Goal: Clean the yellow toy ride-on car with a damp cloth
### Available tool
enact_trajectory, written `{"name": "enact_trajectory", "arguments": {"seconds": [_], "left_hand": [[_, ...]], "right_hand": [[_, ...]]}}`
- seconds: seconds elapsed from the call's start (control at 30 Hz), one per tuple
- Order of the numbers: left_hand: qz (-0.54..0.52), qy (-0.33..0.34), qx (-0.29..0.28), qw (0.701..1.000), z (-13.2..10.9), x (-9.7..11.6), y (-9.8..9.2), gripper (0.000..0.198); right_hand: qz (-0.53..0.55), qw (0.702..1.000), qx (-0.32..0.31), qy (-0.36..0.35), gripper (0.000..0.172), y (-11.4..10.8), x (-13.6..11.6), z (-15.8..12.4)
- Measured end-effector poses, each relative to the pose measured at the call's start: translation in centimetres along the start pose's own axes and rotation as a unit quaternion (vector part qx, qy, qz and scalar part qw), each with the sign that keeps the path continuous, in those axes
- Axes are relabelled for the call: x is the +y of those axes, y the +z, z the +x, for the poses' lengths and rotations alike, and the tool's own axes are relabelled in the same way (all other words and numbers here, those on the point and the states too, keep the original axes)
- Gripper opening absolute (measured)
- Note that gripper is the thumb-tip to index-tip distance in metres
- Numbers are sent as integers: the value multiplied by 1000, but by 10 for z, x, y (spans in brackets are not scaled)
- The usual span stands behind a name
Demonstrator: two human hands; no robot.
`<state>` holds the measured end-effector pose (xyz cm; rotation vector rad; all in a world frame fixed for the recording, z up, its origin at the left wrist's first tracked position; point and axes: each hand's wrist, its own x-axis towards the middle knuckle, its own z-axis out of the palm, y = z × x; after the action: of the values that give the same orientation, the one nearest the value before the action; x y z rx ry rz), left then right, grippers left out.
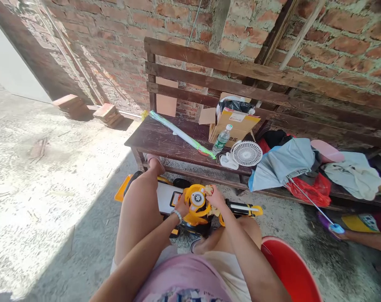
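Between my legs stands a yellow and black ride-on toy vehicle (168, 197) with a yellow steering wheel (187, 193). My left hand (181, 206), a pale bead bracelet at its wrist, is closed on the wheel's left rim. At the wheel's right side, my right hand (216, 199) is closed around a crumpled beige cloth (209, 190) with reddish spots. Whether that hand also touches the rim, I cannot tell. A yellow and black arm (245, 208) extends from the vehicle's right end.
Along the brick wall runs a wooden bench (180, 147). On it are a water bottle (222, 139), a white fan (247, 153), a cardboard box (234, 121) and a folded umbrella (284, 159). A red bucket (291, 268) stands right; another person's hand (343, 235) holds the umbrella's handle.
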<state>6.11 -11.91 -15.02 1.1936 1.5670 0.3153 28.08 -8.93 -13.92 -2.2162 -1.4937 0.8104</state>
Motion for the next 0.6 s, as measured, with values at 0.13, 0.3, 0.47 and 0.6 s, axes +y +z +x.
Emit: {"name": "enact_trajectory", "arguments": {"seconds": [0.13, 0.3, 0.47, 0.6], "left_hand": [[94, 50, 54, 993, 9, 8, -9, 53], [113, 65, 102, 986, 11, 19, -14, 57], [123, 65, 90, 986, 1, 17, -12, 55], [112, 40, 65, 991, -2, 7, -7, 51]], "right_hand": [[131, 987, 53, 75, 59, 28, 28, -46], [242, 952, 141, 126, 53, 57, 25, -86], [251, 945, 150, 146, 53, 58, 21, -83], [250, 953, 122, 118, 57, 46, 31, -79]]}}
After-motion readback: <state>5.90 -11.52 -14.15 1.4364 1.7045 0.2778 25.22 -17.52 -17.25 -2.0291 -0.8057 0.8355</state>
